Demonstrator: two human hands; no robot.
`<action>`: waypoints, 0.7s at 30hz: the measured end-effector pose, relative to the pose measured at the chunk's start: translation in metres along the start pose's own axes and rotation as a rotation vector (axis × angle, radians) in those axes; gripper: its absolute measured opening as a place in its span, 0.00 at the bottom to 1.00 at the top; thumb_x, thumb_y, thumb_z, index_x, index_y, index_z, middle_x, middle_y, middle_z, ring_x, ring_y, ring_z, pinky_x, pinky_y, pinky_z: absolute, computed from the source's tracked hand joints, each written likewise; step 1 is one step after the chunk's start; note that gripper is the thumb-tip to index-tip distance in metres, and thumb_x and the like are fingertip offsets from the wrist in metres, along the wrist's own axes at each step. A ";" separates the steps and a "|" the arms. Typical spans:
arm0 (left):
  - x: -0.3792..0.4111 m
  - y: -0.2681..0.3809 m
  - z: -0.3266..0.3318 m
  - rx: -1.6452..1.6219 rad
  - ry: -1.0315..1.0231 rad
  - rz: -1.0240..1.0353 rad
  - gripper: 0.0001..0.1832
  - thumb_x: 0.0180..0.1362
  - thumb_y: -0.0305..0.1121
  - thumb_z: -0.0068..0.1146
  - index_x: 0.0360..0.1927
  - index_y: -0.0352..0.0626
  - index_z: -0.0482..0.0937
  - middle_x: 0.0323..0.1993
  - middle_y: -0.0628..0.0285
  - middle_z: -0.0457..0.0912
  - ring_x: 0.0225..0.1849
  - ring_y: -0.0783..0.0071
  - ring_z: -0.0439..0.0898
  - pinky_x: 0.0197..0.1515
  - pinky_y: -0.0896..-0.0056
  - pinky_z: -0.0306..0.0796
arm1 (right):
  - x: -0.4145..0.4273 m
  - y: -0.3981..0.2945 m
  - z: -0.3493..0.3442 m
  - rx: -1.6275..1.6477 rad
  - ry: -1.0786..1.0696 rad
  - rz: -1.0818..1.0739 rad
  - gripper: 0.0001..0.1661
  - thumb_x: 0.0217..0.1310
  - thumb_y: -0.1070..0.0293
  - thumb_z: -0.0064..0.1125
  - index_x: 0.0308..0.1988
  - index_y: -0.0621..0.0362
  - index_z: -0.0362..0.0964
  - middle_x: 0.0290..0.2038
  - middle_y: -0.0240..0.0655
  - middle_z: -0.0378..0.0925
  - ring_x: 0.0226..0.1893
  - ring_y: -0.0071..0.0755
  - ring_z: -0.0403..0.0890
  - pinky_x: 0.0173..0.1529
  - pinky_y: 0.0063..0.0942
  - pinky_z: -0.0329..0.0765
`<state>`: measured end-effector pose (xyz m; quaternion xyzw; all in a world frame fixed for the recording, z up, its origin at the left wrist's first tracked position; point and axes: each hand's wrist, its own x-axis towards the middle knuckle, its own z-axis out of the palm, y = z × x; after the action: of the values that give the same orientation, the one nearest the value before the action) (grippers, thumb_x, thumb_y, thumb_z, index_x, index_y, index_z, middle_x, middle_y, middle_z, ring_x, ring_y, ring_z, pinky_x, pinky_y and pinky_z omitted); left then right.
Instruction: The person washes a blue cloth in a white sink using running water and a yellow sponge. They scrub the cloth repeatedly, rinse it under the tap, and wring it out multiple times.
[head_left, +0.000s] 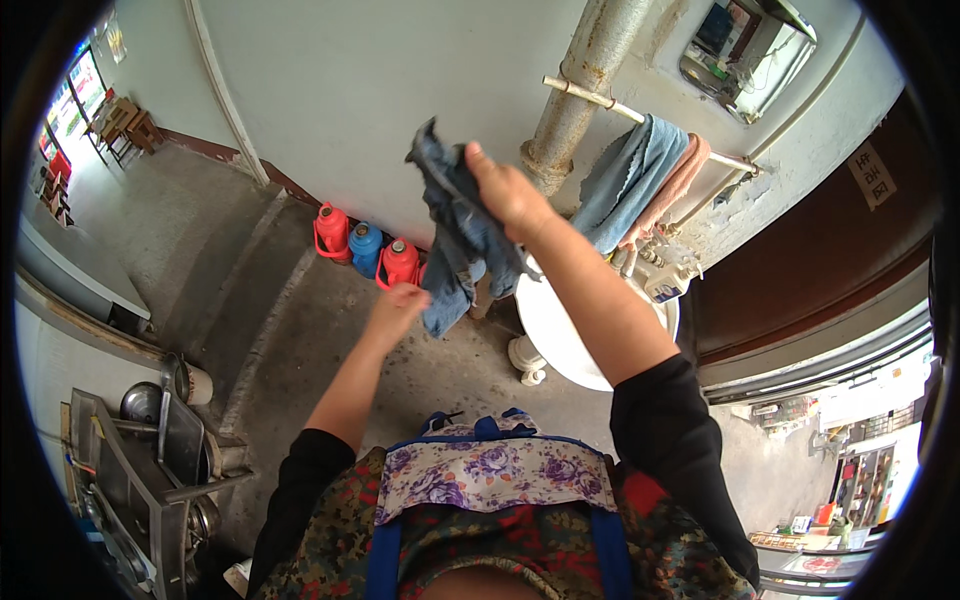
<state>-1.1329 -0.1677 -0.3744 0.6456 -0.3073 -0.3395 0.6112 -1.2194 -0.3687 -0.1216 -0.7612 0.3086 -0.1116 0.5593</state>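
A dark blue, denim-like cloth (466, 217) hangs crumpled in the air in front of me. My right hand (504, 191) grips it near the top, thumb pointing up. At the cloth's lower left edge is my left hand (401, 309), fingers curled and slightly blurred. Whether its fingertips pinch the edge or only meet it in the picture, I cannot tell. Below my right forearm stands a white washbasin (559, 341), partly hidden by that arm.
A blue towel (637, 176) and a pink towel (667, 187) hang on a wall rail (592, 96). A pump bottle (671, 283) stands at the basin. Red (331, 229) and blue (365, 247) thermos flasks line the wall. Metal racks with pans (142, 401) are at left.
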 end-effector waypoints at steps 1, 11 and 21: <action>-0.006 0.021 0.029 -0.192 -0.008 -0.063 0.14 0.64 0.39 0.60 0.44 0.38 0.80 0.36 0.65 0.83 0.38 0.77 0.81 0.46 0.72 0.75 | -0.022 -0.010 0.008 -0.141 -0.013 -0.036 0.52 0.67 0.27 0.38 0.43 0.76 0.76 0.34 0.51 0.83 0.37 0.40 0.84 0.43 0.37 0.79; 0.031 0.065 0.069 -1.078 -0.017 0.134 0.15 0.64 0.41 0.59 0.44 0.39 0.79 0.37 0.66 0.83 0.39 0.76 0.81 0.48 0.69 0.74 | -0.140 0.172 0.050 -0.580 -0.432 -0.476 0.33 0.67 0.53 0.56 0.64 0.60 0.64 0.47 0.53 0.75 0.46 0.58 0.80 0.49 0.45 0.79; 0.017 0.104 0.090 -1.083 0.068 0.289 0.16 0.65 0.41 0.58 0.46 0.39 0.78 0.38 0.65 0.82 0.40 0.75 0.80 0.49 0.68 0.73 | -0.111 0.167 0.018 -0.221 -0.550 -0.751 0.40 0.64 0.64 0.60 0.72 0.49 0.55 0.54 0.48 0.69 0.53 0.55 0.73 0.58 0.39 0.73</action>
<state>-1.1950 -0.2403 -0.2740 0.2015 -0.1543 -0.3406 0.9053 -1.3548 -0.3196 -0.2623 -0.8763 -0.1373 -0.0671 0.4569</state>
